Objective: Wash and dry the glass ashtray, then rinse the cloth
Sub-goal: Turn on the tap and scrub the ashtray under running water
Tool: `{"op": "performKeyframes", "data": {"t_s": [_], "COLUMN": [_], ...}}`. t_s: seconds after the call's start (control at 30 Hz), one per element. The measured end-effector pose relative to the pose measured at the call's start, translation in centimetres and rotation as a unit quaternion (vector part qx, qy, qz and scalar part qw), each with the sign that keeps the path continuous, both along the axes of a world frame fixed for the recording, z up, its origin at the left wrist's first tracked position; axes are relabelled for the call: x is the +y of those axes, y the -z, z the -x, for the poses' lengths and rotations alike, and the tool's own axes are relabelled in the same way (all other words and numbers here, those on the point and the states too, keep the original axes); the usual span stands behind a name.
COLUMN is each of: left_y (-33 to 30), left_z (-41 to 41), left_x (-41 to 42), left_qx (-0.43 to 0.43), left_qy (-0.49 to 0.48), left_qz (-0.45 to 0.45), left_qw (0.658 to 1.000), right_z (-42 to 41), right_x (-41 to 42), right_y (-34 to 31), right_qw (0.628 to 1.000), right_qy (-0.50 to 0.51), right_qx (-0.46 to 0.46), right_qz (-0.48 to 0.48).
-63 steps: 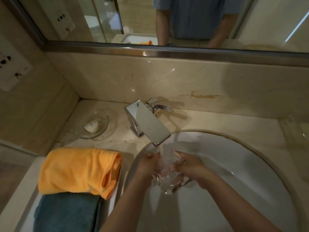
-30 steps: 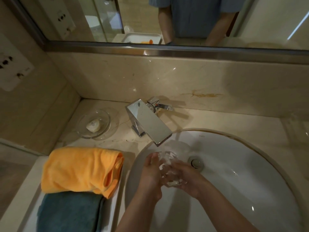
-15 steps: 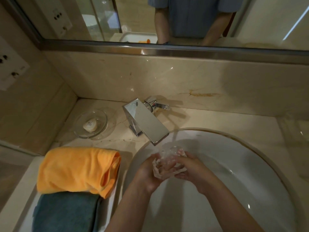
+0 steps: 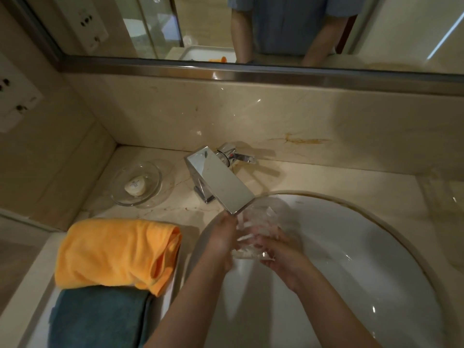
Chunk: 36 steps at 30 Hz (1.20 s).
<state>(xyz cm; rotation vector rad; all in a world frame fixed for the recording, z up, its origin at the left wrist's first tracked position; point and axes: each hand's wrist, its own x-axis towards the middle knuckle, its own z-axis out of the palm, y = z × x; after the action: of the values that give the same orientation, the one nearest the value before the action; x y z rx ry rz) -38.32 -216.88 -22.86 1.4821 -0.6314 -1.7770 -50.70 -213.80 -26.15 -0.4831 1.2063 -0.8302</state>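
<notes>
The clear glass ashtray (image 4: 253, 237) between my hands is a blur of glare, its outline lost where my left hand (image 4: 222, 241) and right hand (image 4: 281, 252) overlap it. I cannot tell whether water runs from the square chrome tap (image 4: 221, 182). The folded teal towel (image 4: 98, 317) is cut off by the bottom edge, and the white oval basin (image 4: 376, 272) runs out at the lower right.

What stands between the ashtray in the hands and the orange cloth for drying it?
Nothing visible. Both hands, left and right, hold the glass ashtray under the faucet over the basin. The orange cloth lies folded to the left, with only bare counter edge between.
</notes>
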Motion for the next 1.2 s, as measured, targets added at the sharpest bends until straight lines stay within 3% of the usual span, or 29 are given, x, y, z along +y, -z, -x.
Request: {"op": "performKeyframes", "data": {"t_s": [0.17, 0.4, 0.53, 0.6, 0.7, 0.8, 1.0, 1.2], "left_y": [0.0, 0.0, 0.1, 0.8, 1.0, 1.0, 1.6, 1.9], "left_z": [0.0, -0.9, -1.8, -2.1, -1.8, -1.7, -2.5, -2.7], "left_x": [0.5, 0.6, 0.3, 0.7, 1.3, 1.3, 1.0, 1.2], "left_qx": [-0.056, -0.139, -0.165, -0.176, -0.107, -0.019, 0.177, 0.3], "left_qy": [0.051, 0.148, 0.191, 0.175, 0.152, 0.17, 0.147, 0.09], "left_qz": [0.086, 0.201, 0.242, 0.212, 0.127, 0.091, 0.033, 0.008], "left_qw": [0.993, 0.958, 0.937, 0.945, 0.974, 0.981, 0.972, 0.949], "right_z": [0.2, 0.1, -0.2, -0.5, -0.9, -0.8, -0.2, -0.1], "right_x": [-0.1, -0.7, -0.9, -1.1, -1.2, -1.1, -1.0, -1.2], "right_y": [0.4, 0.2, 0.3, 0.0, 0.0, 0.0, -0.4, -0.3], "right_qw": [1.0, 0.999, 0.999, 1.0, 0.995, 0.99, 0.996, 0.995], "right_qy": [-0.021, -0.025, -0.005, 0.009, 0.044, 0.057, 0.037, 0.03], "right_qx": [0.005, -0.001, -0.031, -0.002, 0.086, 0.123, 0.081, 0.097], "right_qz": [-0.013, -0.027, -0.003, 0.007, 0.021, 0.029, 0.031, 0.018]}}
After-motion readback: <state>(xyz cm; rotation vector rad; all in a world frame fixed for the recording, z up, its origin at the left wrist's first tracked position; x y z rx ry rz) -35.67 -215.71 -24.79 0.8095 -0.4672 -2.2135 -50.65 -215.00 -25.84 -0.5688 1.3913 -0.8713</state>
